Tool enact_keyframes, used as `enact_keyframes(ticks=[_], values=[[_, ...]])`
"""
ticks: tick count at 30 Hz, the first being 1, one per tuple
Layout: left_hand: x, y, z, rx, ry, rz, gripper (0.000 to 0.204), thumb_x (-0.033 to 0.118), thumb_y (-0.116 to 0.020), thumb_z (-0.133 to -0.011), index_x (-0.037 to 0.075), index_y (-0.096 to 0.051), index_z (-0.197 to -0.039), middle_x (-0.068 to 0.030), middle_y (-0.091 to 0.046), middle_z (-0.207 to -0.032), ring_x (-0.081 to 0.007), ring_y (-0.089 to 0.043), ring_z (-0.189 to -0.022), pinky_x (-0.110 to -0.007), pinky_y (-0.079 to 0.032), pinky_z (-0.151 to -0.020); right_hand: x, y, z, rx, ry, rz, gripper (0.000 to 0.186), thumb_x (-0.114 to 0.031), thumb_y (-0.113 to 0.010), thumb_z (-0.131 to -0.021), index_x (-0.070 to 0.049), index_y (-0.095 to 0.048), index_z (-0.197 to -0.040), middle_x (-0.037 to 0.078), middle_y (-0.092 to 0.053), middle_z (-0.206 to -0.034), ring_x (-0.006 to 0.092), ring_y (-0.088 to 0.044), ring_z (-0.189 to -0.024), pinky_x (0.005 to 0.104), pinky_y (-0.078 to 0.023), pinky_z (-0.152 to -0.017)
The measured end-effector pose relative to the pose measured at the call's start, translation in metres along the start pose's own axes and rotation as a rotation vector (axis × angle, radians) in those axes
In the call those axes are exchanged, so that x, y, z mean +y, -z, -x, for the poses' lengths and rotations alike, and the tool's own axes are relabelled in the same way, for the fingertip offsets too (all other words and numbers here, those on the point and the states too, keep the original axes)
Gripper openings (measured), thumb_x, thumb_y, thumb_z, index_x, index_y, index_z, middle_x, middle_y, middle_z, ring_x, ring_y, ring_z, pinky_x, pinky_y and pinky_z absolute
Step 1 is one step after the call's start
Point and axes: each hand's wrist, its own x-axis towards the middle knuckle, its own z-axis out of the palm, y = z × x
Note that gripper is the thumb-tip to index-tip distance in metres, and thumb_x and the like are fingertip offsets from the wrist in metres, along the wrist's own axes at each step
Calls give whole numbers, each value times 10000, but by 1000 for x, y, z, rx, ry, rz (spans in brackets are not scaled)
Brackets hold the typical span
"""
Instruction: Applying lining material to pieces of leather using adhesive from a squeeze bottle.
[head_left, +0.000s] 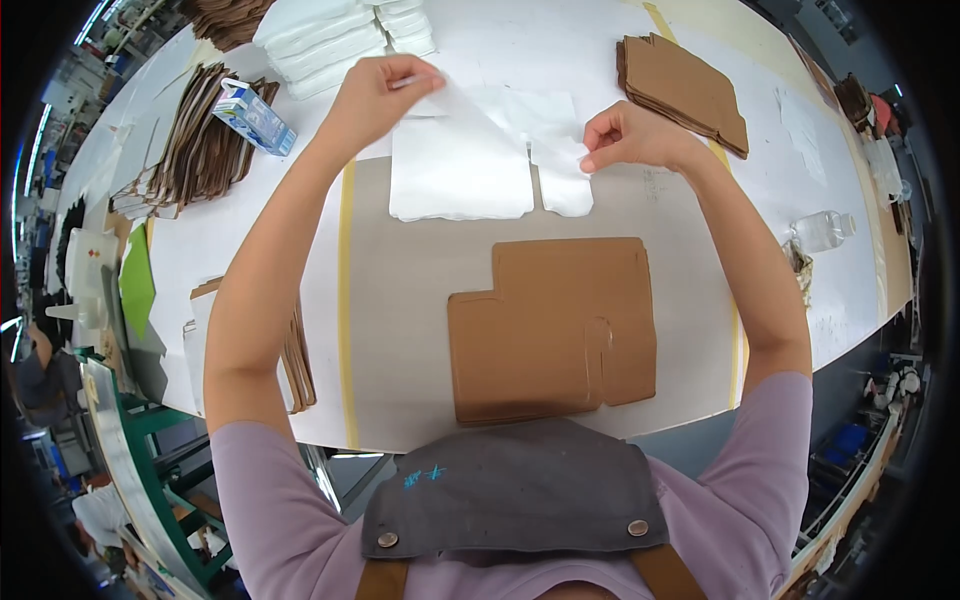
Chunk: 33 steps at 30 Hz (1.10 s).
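Thin white sheet material [460, 170], cut to a notched shape, lies at the far part of the grey mat. My left hand [385, 95] is closed in a pinch on the raised upper left corner of a white sheet. The thumb and fingers of my right hand [635, 138] pinch the right edge of the same white material, so it lifts between both hands. Nearer to me a brown leather-like panel [555, 330] lies flat, with a corner cut away at its upper left and a slit in its lower right part.
Folded white stacks [320, 45] stand at the back left, near bundled brown pieces [200, 135] and a blue-and-white carton [254, 117]. More brown panels [685, 85] are piled at the back right. A clear plastic bottle [822, 232] lies at right. Yellow tape [347, 300] borders the mat.
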Motion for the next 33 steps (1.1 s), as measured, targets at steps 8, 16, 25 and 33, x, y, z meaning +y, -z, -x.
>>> enact_keyframes(ticks=[8, 16, 25, 33], values=[[-29, 46, -90, 480, -309, 811, 248, 173, -629, -959, -23, -623, -1112, -75, -667, -1048, -127, -627, -943, -278, -522, -918, -15, 56, -37, 752, 53, -96, 113, -169, -713, -883, -63, -677, -873, -47, -634, -840, 59, -565, -717, 190, -410, -627], [12, 73, -76, 568, -511, 648, 170, 189, -631, -963, 34, -651, -1031, -40, -663, -1007, -134, -644, -932, -320, -540, -907, -60, 87, -23, 947, 475, -261, 125, -149, -715, -897, -50, -650, -857, 7, -634, -748, 85, -644, -608, 228, -453, -505], [-13, -21, 81, 176, -363, 84, 312, -22, -593, -890, 28, -669, -1188, -92, -672, -1235, -205, -556, -1247, -340, -421, -1058, 7, -39, 38, 599, 629, 192, 143, 30, -616, -868, -48, -671, -975, 44, -697, -977, 180, -669, -807, 291, -544, -753], [-7, -47, 123, 176, -248, 26, 179, 46, -603, -927, 3, -729, -1046, -89, -734, -1027, -189, -639, -1073, -307, -469, -966, 26, -82, 62, 510, 625, 325, 129, -1, -654, -846, -74, -691, -945, 18, -691, -980, 171, -621, -815, 299, -507, -799]])
